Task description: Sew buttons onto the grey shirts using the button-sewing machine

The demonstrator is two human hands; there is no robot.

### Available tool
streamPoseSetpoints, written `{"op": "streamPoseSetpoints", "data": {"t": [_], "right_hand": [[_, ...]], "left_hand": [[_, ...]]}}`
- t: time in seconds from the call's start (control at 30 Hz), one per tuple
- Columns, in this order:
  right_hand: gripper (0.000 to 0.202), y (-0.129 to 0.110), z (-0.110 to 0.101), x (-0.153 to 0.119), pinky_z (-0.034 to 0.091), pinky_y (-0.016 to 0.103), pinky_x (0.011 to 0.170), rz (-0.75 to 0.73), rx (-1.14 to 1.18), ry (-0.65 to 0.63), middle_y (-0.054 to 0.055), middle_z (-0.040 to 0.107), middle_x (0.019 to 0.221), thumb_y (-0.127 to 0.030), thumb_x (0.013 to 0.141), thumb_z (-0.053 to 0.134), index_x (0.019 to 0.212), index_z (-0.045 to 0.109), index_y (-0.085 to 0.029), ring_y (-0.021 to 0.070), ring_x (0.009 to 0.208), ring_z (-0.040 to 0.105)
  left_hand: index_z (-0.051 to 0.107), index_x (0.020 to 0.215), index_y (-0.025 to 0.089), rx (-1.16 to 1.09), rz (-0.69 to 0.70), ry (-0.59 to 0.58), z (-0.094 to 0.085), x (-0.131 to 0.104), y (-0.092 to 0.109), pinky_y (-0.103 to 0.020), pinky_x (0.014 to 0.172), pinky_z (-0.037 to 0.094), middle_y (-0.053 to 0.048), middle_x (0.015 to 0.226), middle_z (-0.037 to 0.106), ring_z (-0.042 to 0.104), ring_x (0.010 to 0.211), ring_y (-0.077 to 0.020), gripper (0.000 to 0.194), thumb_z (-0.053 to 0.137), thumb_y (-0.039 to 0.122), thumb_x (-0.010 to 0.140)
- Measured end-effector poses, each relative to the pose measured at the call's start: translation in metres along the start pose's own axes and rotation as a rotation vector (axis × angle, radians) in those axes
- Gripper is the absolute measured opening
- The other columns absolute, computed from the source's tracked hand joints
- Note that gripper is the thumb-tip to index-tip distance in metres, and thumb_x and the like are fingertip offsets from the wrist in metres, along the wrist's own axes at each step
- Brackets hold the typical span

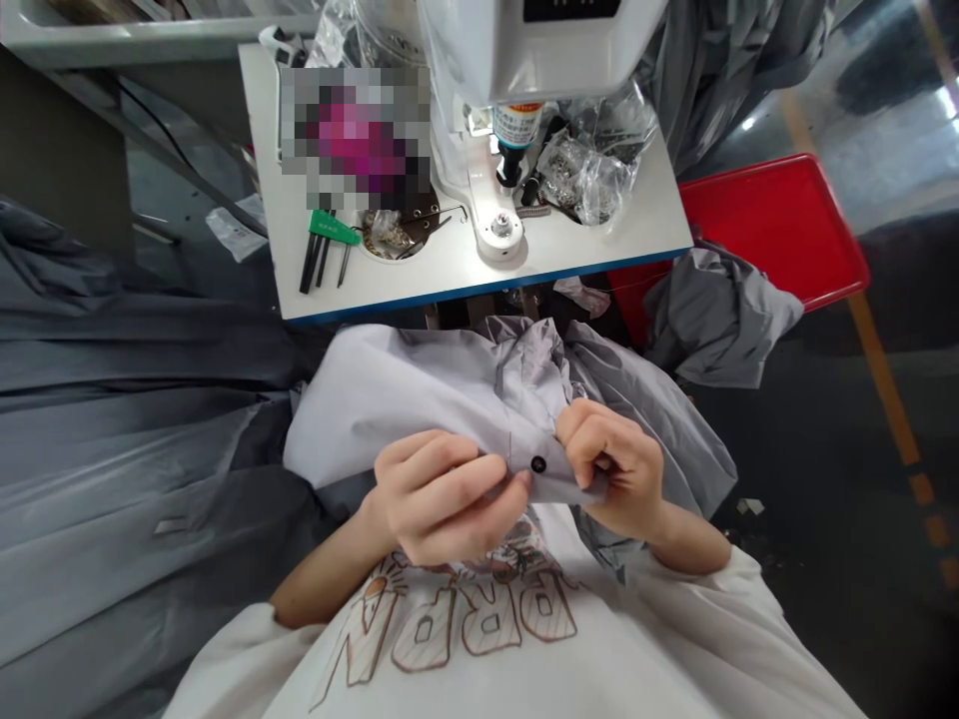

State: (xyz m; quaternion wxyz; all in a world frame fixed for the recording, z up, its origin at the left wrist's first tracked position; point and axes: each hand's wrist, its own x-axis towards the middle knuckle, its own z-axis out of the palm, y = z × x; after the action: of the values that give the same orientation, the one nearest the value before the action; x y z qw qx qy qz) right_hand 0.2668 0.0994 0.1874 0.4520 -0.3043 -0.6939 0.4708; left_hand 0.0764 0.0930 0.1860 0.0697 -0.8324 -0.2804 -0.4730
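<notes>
A light grey garment (405,389) lies across my lap, its edge raised between both hands. My left hand (450,499) pinches that edge, thumb and fingertips just left of a dark round button (537,464). On the button's other side, my right hand (618,464) is closed on the same edge, fingers curled over the cloth. The button faces up and stays uncovered. Just beyond the garment, a white button press machine (500,225) stands on a white worktable (420,285) with a blue front edge.
Green-handled hex keys (334,228) lie on the table's left, near a cup of small metal parts (390,235). Plastic bags of metal fasteners (591,170) sit right of the machine. A red tray (779,220) with grey cloth (723,315) hanging over it is at right. Dark grey fabric (135,429) fills the left.
</notes>
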Motion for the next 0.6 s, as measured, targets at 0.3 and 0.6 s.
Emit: {"op": "streamPoseSetpoints", "data": {"t": [0.3, 0.6], "right_hand": [[0.028, 0.0005, 0.0015, -0.0017, 0.030, 0.020, 0.050, -0.016, -0.018, -0.005, -0.003, 0.042, 0.066, 0.007, 0.069, 0.052, 0.065, 0.042, -0.018, 0.0065, 0.059, 0.039], [0.026, 0.0000, 0.0013, -0.0022, 0.029, 0.021, 0.050, -0.034, -0.025, -0.007, -0.003, 0.042, 0.065, 0.005, 0.072, 0.052, 0.065, 0.042, -0.018, 0.0068, 0.059, 0.039]], "left_hand": [[0.062, 0.071, 0.021, -0.018, 0.042, -0.030, -0.0015, -0.0035, -0.0013, -0.021, 0.042, 0.041, 0.004, 0.061, 0.058, 0.048, 0.050, -0.0080, 0.009, 0.065, 0.012, 0.071], [0.058, 0.069, 0.020, -0.023, 0.025, -0.056, -0.0031, -0.0059, -0.0006, -0.022, 0.045, 0.045, 0.003, 0.062, 0.062, 0.053, 0.052, -0.0092, 0.010, 0.062, 0.012, 0.075]]}}
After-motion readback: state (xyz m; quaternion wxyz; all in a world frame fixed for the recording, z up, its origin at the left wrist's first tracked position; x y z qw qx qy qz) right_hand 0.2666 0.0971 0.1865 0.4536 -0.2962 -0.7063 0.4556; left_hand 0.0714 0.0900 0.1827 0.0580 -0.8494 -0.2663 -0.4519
